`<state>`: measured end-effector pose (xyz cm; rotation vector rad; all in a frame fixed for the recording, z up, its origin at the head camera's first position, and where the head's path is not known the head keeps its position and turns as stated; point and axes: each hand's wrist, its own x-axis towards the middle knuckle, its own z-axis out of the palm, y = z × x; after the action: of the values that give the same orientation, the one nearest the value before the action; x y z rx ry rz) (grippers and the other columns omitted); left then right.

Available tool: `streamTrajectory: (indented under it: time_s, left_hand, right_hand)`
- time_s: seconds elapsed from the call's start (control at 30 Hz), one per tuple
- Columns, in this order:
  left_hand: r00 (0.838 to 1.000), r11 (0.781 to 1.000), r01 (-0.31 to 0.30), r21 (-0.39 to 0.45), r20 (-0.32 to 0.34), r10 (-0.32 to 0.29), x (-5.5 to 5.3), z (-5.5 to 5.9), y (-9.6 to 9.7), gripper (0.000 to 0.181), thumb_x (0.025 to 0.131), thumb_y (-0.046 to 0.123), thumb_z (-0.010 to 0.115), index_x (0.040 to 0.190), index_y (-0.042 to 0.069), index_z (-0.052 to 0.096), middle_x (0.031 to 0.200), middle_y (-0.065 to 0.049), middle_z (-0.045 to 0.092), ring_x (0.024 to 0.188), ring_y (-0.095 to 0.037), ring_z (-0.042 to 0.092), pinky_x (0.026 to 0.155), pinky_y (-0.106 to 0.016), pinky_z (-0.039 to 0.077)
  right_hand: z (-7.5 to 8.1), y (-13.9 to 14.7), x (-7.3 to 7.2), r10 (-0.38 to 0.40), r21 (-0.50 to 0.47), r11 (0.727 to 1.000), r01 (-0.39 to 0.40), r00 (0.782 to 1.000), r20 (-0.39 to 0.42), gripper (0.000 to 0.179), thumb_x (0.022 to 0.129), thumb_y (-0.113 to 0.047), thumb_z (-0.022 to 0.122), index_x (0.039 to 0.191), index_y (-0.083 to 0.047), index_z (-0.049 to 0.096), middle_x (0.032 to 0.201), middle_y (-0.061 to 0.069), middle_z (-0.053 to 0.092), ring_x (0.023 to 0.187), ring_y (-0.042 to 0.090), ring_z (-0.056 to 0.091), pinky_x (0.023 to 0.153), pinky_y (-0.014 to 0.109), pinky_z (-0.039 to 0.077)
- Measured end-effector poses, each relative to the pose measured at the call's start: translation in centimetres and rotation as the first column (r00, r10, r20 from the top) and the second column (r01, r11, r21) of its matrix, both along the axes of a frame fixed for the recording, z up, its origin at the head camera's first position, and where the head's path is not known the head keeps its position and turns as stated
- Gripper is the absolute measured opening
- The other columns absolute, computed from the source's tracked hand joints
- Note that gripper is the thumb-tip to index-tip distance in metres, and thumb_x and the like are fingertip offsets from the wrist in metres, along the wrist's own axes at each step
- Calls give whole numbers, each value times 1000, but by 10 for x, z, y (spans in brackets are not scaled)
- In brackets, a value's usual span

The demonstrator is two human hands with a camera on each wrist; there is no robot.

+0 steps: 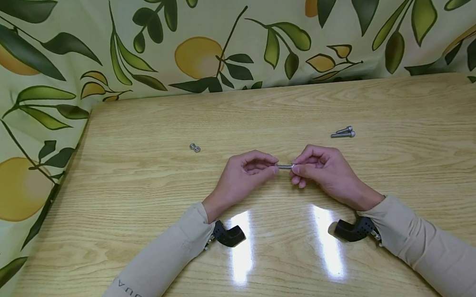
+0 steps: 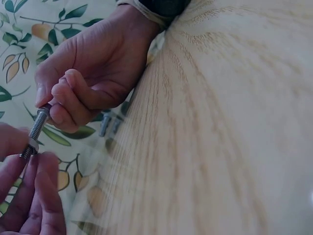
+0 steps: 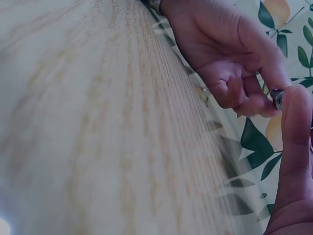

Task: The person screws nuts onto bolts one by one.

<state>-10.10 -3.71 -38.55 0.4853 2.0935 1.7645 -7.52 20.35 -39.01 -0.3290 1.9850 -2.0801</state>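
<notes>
Above the table, my two hands hold one metal bolt (image 1: 284,167) roughly level between them. With thumb and fingertips, my right hand (image 1: 328,171) pinches its head end, seen at the upper hand in the left wrist view. My left hand (image 1: 242,174) has its fingertips around the threaded end. A nut (image 2: 33,144) sits on the thread close to those left fingers. In the right wrist view, the right fingers cover most of the bolt, and only a short piece (image 3: 278,98) shows by the left fingertips.
Two loose nuts (image 1: 195,148) lie on the wooden table (image 1: 154,123) beyond my left hand. Beyond the right hand, two more bolts (image 1: 343,132) lie side by side. A leaf-and-fruit patterned cloth (image 1: 271,2) hangs along the back and left edges.
</notes>
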Motion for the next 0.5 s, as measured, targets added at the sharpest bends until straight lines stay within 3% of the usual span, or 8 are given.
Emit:
streamTrajectory:
  time_s: [0.2,0.4,0.5]
  left_hand:
    - [1000,1000,6,9,4,-6,0,1,0,29,91,13,80,118,5,73,117,-9,75,99,-12,73,89,-24,61]
    - [1000,1000,8,-17,30,-8,0,1,0,22,97,26,74,114,11,75,101,-9,79,89,-15,76,76,-25,59]
    - [1000,1000,13,-14,26,-12,0,1,1,20,99,25,72,112,11,76,100,-10,79,89,-15,76,77,-24,60]
  right_hand:
    - [-1,1,0,3,-18,1000,-3,1000,-8,9,97,4,66,96,-5,69,85,9,78,73,10,75,64,26,62]
    - [-1,1,0,12,-19,1000,-13,1000,-19,5,97,2,67,96,-2,68,85,8,78,73,10,75,64,26,61]
    - [-1,1,0,14,-19,1000,-15,1000,-24,4,97,2,67,96,-2,68,85,8,78,72,10,74,64,26,61]
